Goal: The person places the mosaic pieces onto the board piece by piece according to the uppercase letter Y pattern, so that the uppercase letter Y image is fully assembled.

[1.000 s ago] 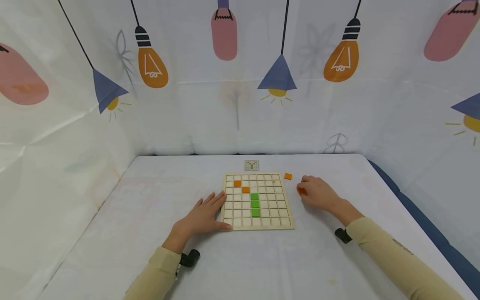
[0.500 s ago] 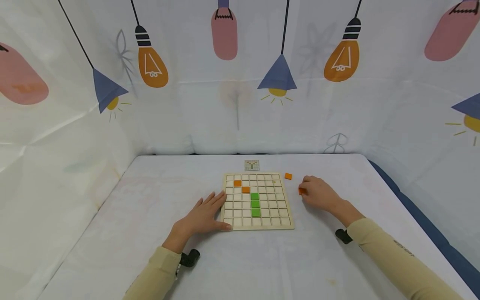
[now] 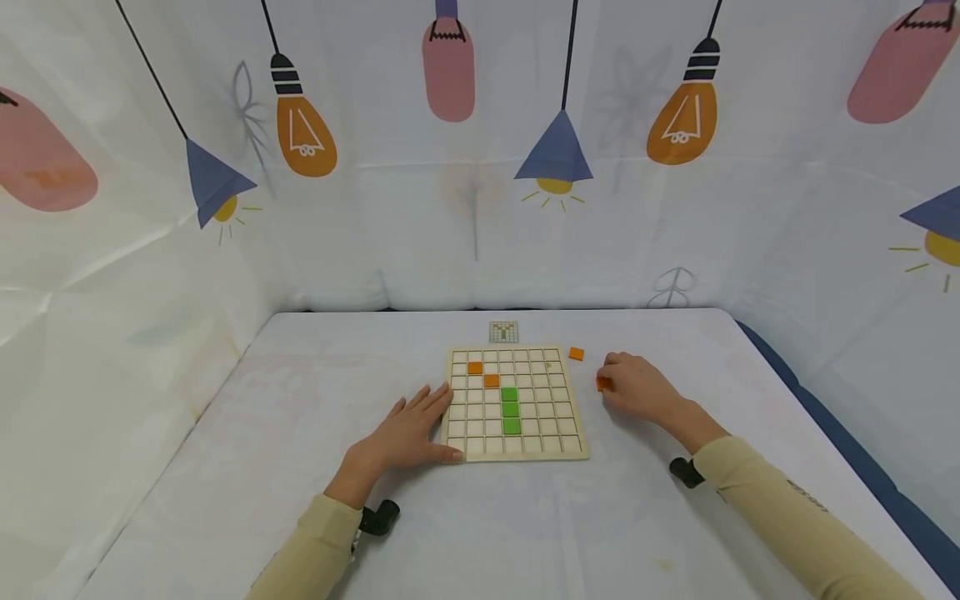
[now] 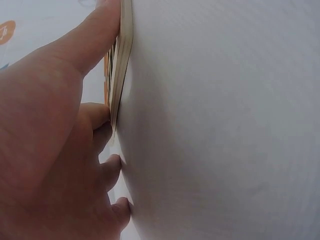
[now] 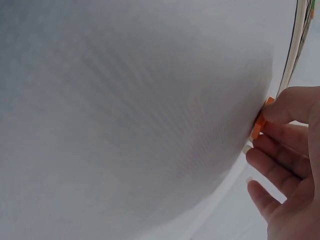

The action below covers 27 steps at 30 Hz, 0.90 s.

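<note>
A pale wooden grid board (image 3: 551,421) lies on the table in the head view, with two orange square tiles (image 3: 491,381) on a diagonal and three green square tiles (image 3: 510,409) in a column. Spread over its left edge, my left hand (image 3: 405,432) rests with thumb and fingertips touching the frame. Right of the board, my right hand (image 3: 637,387) pinches another orange square tile (image 5: 261,120) between thumb and index finger, low at the table surface; the hand partly hides it. The other fingers of that hand are loosely bent.
One loose orange tile (image 3: 576,353) lies beyond the board's upper right corner. A small card with a grid pattern (image 3: 503,332) lies behind the board. White printed sheets (image 3: 420,225) hang behind and beside the white table (image 3: 480,533).
My right hand has shifted very slightly right with the orange tile, which now shows less beside the fingertips. The left hand and the board have stayed still.
</note>
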Motion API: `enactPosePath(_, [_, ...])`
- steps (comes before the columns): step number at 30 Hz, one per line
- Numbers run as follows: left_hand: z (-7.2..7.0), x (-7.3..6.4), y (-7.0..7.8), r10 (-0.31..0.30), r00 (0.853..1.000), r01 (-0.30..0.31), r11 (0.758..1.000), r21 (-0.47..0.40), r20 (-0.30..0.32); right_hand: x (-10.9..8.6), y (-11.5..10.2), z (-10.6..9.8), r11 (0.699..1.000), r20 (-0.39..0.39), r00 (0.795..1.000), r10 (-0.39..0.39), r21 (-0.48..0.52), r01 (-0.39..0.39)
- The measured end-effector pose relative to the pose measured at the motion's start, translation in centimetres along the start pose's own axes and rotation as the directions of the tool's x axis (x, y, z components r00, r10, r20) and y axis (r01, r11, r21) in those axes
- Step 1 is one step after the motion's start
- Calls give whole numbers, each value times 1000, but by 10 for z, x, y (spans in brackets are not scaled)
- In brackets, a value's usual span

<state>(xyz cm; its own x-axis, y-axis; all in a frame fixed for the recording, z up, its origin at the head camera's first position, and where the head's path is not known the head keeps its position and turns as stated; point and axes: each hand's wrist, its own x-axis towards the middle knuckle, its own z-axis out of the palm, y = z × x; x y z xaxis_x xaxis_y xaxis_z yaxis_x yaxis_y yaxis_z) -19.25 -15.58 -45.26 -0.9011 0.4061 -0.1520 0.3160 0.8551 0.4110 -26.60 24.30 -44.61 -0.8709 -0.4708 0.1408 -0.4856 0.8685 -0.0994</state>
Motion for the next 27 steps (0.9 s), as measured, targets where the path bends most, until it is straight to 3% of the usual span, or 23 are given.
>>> enactPosePath(27, [1,1,-1,-14,1000,14,1000,8,-4,11,-15,-2,1000,-9,1000,1,13,0])
